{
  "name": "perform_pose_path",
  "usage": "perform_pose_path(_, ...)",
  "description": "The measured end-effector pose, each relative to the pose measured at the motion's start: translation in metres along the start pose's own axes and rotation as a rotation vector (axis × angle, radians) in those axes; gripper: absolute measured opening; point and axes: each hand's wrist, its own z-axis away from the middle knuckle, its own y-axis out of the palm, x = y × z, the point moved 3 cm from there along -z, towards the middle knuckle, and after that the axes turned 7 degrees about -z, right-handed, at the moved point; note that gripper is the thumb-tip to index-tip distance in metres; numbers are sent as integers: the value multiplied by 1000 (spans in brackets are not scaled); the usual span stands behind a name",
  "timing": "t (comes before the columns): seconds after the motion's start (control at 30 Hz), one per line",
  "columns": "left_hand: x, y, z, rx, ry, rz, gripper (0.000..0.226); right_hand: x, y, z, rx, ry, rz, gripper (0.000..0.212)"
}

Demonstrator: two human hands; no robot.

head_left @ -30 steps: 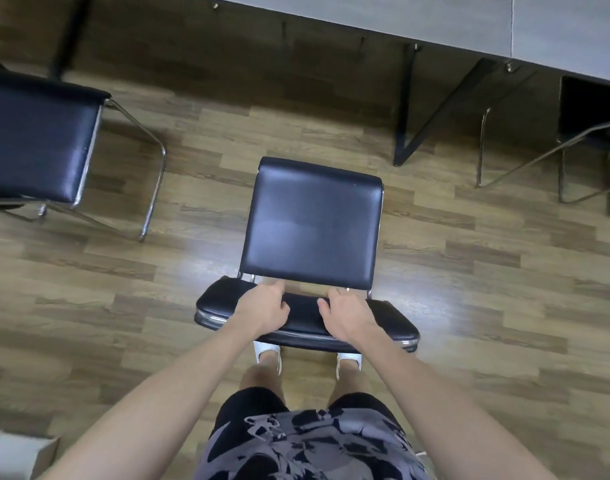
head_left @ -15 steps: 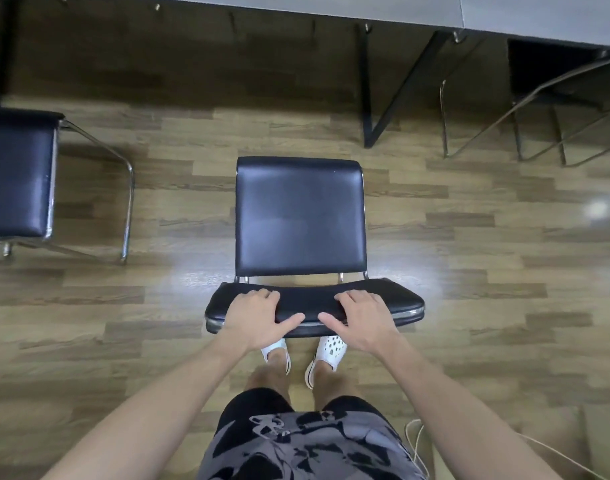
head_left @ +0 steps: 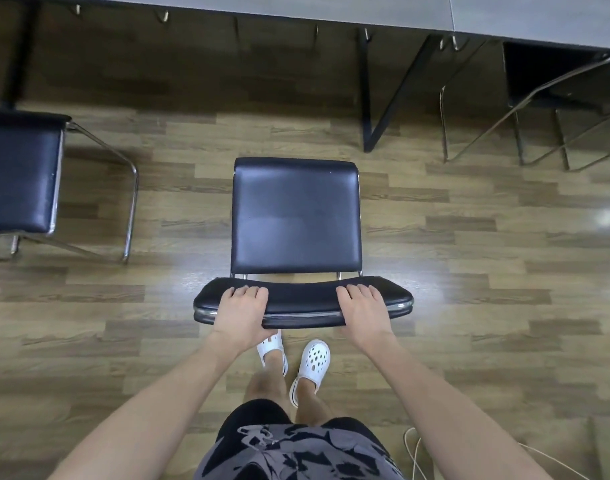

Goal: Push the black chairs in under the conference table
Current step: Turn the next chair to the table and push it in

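Both hands on the top of the padded backrest (head_left: pixel 302 299) of the black vinyl chair on a chrome tube frame (head_left: pixel 295 216). The left hand (head_left: pixel 239 311) and right hand (head_left: pixel 362 311) are set wide apart near the two ends, fingers curled over the front edge, palms against the back. This looks like a grip chosen to drive the chair straight without it swinging. The chair stands in the open on the wood-plank floor (head_left: pixel 470 237), seat facing the grey-topped conference table (head_left: pixel 296 8) but wholly clear of its edge, so the push is not yet done. The table's black angled steel leg (head_left: pixel 366 98) sits just right of the seat's line and is a likely snag for the frame. A second black chair with chrome legs (head_left: pixel 19 174) stands at left, also out from the table. A third black chair (head_left: pixel 553 74) at right is partly under it. White perforated clogs (head_left: pixel 314 358) stand close behind the backrest, and a white cable (head_left: pixel 414 452) lies near the feet.
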Motion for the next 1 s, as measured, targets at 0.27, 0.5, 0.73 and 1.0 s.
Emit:
perform_pose_path(0.27,2,5,-3,-112,33,60,62,-3,6,-5,-128,-25,-14,51)
perform_pose_path(0.5,2,8,-5,-117,47,52,59,-4,8,-7,-151,-48,4,53)
perform_pose_path(0.73,3,12,-9,-113,51,41,63,-5,8,-9,-145,-37,18,54)
perform_pose_path(1.0,3,9,-14,-112,58,31,59,-8,6,-12,-125,-33,28,54)
